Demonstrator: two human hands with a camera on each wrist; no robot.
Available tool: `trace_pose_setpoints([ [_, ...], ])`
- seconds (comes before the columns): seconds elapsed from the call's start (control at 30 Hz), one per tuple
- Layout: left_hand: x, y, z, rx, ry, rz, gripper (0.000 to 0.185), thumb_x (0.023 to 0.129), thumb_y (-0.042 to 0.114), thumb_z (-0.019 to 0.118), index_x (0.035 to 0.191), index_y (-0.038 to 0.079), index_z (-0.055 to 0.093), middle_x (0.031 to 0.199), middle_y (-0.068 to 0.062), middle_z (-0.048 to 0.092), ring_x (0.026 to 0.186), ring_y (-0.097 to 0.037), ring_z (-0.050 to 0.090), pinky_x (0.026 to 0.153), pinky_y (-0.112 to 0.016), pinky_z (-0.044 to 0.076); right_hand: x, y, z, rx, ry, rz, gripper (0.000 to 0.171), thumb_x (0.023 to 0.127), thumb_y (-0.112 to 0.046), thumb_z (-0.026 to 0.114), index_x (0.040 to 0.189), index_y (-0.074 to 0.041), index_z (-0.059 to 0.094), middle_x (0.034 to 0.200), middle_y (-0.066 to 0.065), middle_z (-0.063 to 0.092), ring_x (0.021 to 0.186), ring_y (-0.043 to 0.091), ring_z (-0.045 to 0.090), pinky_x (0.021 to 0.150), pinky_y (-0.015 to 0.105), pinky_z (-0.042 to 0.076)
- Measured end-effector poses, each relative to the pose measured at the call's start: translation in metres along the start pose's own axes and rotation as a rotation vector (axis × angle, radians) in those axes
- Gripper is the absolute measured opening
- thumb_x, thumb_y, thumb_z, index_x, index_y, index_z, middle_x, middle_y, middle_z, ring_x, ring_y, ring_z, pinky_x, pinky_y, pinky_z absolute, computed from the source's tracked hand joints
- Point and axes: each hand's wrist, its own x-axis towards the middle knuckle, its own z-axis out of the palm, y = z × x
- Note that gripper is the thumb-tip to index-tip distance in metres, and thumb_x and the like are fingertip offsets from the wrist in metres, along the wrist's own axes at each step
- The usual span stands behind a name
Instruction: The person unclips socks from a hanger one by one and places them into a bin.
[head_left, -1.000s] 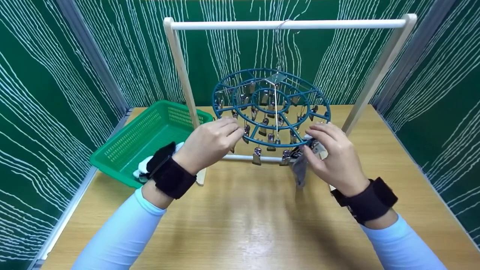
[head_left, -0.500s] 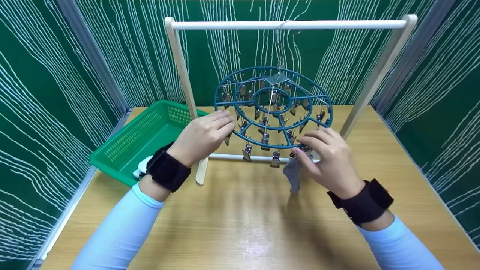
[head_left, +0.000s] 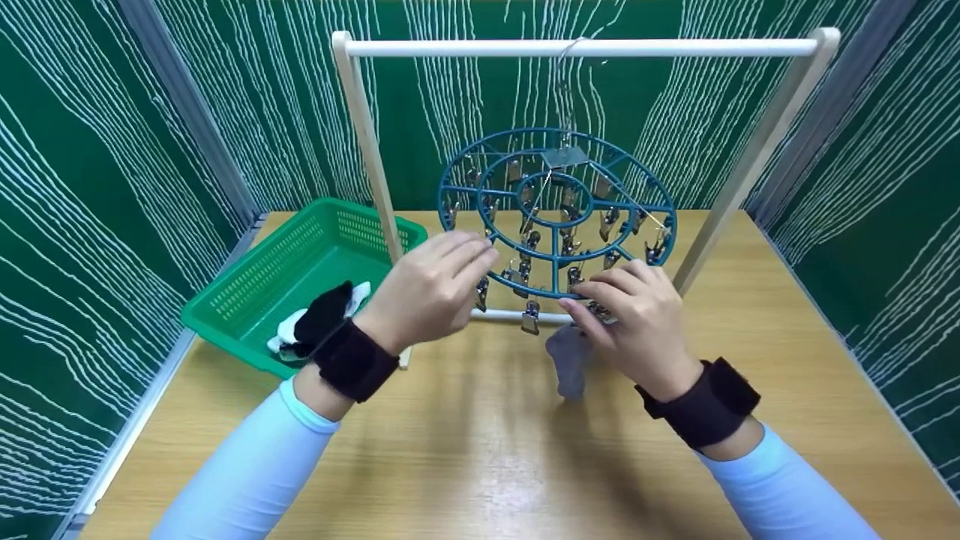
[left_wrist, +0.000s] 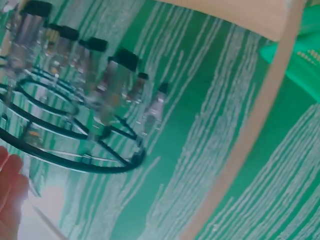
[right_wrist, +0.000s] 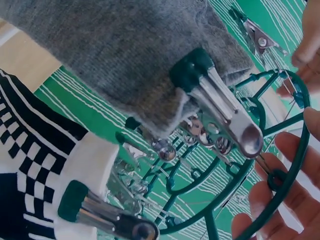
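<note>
A round blue-green clip hanger [head_left: 555, 261] with several metal clips hangs from the rack's bar. My right hand [head_left: 634, 322] holds its front rim between thumb and fingers, as the right wrist view shows. Clipped near that hand is a grey sock [head_left: 570, 360]. A black-and-white checked sock [right_wrist: 37, 170] hangs from another clip beside it in the right wrist view, mostly hidden from the head view. My left hand [head_left: 431, 289] is at the hanger's left front, fingers loosely bent and close to the rim, with nothing seen in them; its fingertips [left_wrist: 10, 185] appear beside the ring in the left wrist view.
A green basket [head_left: 247, 277] stands at the left, holding black and white cloth items [head_left: 322, 322]. The wooden rack [head_left: 367, 150] with its white top bar [head_left: 465, 48] frames the hanger. Green walls with white streaks surround the wooden table [head_left: 480, 450].
The hanger has turned, its front rim and the grey sock going leftward. My right hand has moved left with it. My left hand went left to the rim, then came back right and lower.
</note>
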Motion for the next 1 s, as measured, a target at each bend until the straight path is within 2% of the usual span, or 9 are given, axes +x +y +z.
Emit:
trace_pose_setpoints([
  [0.1, 0.004, 0.008, 0.002, 0.031, 0.065, 0.064, 0.024, 0.092, 0.009, 0.079, 0.115, 0.0, 0.08, 0.112, -0.014, 0.083, 0.107, -0.028, 0.079, 0.102, -0.038, 0.064, 0.002, -0.003, 0.002, -0.009, 0.004, 0.004, 0.055, 0.11, -0.05, 0.061, 0.092, -0.003, 0.083, 0.087, 0.013, 0.08, 0.08, 0.031, 0.062, 0.067, 0.043, 0.041],
  [0.23, 0.008, 0.016, 0.007, 0.102, 0.116, 0.141, 0.025, 0.092, 0.02, 0.086, 0.112, 0.004, 0.082, 0.11, -0.011, 0.084, 0.104, -0.024, 0.08, 0.098, -0.033, 0.065, 0.004, -0.007, 0.005, -0.017, 0.008, 0.004, 0.051, 0.108, -0.047, 0.065, 0.092, -0.002, 0.083, 0.084, 0.013, 0.079, 0.079, 0.031, 0.061, 0.066, 0.043, 0.044],
  [0.43, 0.01, 0.021, 0.012, 0.148, 0.116, 0.191, 0.015, 0.101, 0.011, 0.078, 0.114, 0.005, 0.083, 0.111, -0.009, 0.084, 0.102, -0.022, 0.08, 0.098, -0.032, 0.065, 0.005, -0.011, 0.008, -0.021, 0.015, 0.01, 0.052, 0.107, -0.047, 0.067, 0.089, -0.001, 0.082, 0.083, 0.013, 0.078, 0.077, 0.031, 0.061, 0.065, 0.042, 0.044],
  [0.6, 0.012, 0.023, 0.013, 0.186, 0.1, 0.226, 0.016, 0.1, 0.004, 0.077, 0.115, 0.005, 0.083, 0.11, -0.008, 0.084, 0.1, -0.02, 0.08, 0.097, -0.03, 0.065, 0.005, -0.012, 0.007, -0.021, 0.018, 0.008, 0.048, 0.104, -0.046, 0.071, 0.091, -0.001, 0.083, 0.084, 0.014, 0.079, 0.078, 0.031, 0.06, 0.066, 0.042, 0.043],
  [0.7, 0.013, 0.023, 0.012, 0.215, 0.085, 0.244, 0.016, 0.1, 0.005, 0.077, 0.115, 0.006, 0.083, 0.11, -0.007, 0.084, 0.099, -0.019, 0.08, 0.096, -0.029, 0.065, 0.004, -0.013, 0.004, -0.004, 0.015, 0.013, 0.036, 0.1, -0.036, 0.081, 0.096, 0.0, 0.083, 0.088, 0.015, 0.08, 0.081, 0.032, 0.063, 0.068, 0.043, 0.047],
  [0.8, 0.013, 0.022, 0.011, 0.234, 0.071, 0.256, 0.016, 0.101, 0.006, 0.077, 0.115, 0.006, 0.083, 0.111, -0.007, 0.084, 0.099, -0.019, 0.08, 0.096, -0.029, 0.065, 0.004, -0.014, -0.001, 0.021, 0.024, 0.019, 0.026, 0.093, -0.023, 0.089, 0.102, 0.001, 0.082, 0.097, 0.018, 0.08, 0.089, 0.035, 0.066, 0.076, 0.046, 0.053],
  [0.93, 0.013, 0.021, 0.009, 0.232, 0.078, 0.252, 0.016, 0.1, 0.004, 0.077, 0.115, 0.004, 0.083, 0.11, -0.008, 0.084, 0.098, -0.02, 0.08, 0.096, -0.029, 0.065, 0.002, -0.017, -0.006, 0.068, 0.087, 0.021, 0.028, 0.085, -0.006, 0.091, 0.11, 0.001, 0.08, 0.108, 0.021, 0.079, 0.099, 0.04, 0.067, 0.09, 0.046, 0.055],
  [1.0, 0.013, 0.02, 0.008, 0.234, 0.087, 0.25, 0.016, 0.1, 0.003, 0.077, 0.115, 0.004, 0.082, 0.109, -0.008, 0.084, 0.098, -0.02, 0.08, 0.096, -0.03, 0.065, 0.001, -0.019, -0.007, 0.095, 0.136, 0.014, 0.029, 0.084, -0.001, 0.09, 0.112, 0.002, 0.08, 0.108, 0.022, 0.078, 0.099, 0.04, 0.067, 0.091, 0.041, 0.054],
])
